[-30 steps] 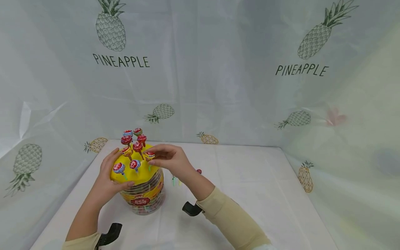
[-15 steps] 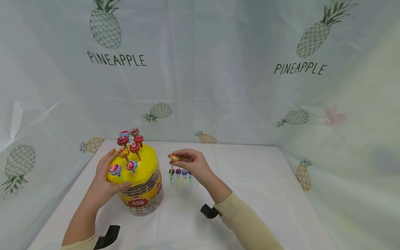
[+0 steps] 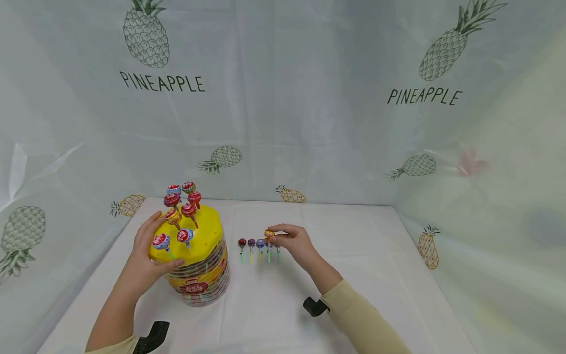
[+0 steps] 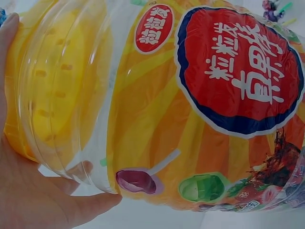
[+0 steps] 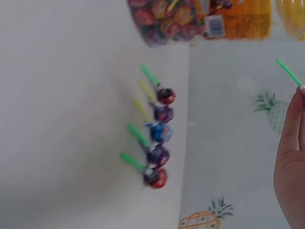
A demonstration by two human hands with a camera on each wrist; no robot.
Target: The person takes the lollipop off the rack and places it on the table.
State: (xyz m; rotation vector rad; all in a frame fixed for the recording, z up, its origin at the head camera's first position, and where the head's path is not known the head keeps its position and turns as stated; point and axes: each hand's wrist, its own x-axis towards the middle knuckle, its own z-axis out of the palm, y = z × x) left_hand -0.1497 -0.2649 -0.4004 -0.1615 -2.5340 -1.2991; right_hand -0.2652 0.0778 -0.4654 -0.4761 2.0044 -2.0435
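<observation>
Fingers of the left hand (image 3: 143,255) curl round the yellow lid (image 3: 201,238) and upper wall of the clear plastic lollipop tub (image 3: 201,280), thumb at the near side; the left wrist view shows the palm (image 4: 28,191) flat against the tub's transparent wall, beside the orange label with its red oval. The tub stands upright on the white-clothed bench (image 3: 362,275), towards its left side. Wrapped lollipops (image 3: 179,209) stand upright in holes in the lid — red, blue and yellow heads clustered over its far and left part. The right hand (image 3: 296,243) is out to the right of the tub, well apart from it, pinching an orange-and-yellow wrapped lollipop (image 3: 269,234) between thumb and fingertips, its green stick pointing down. That lollipop is held just above a short row of small lollipops (image 3: 256,244) lying side by side on the bench — red and purple heads, green and yellow sticks towards the person. In the right wrist view the row (image 5: 159,136) counts five, blurred, with a green stick tip (image 5: 287,71) above the fingers. Behind the bench hangs a pale cloth backdrop (image 3: 309,98) printed with pineapples.
</observation>
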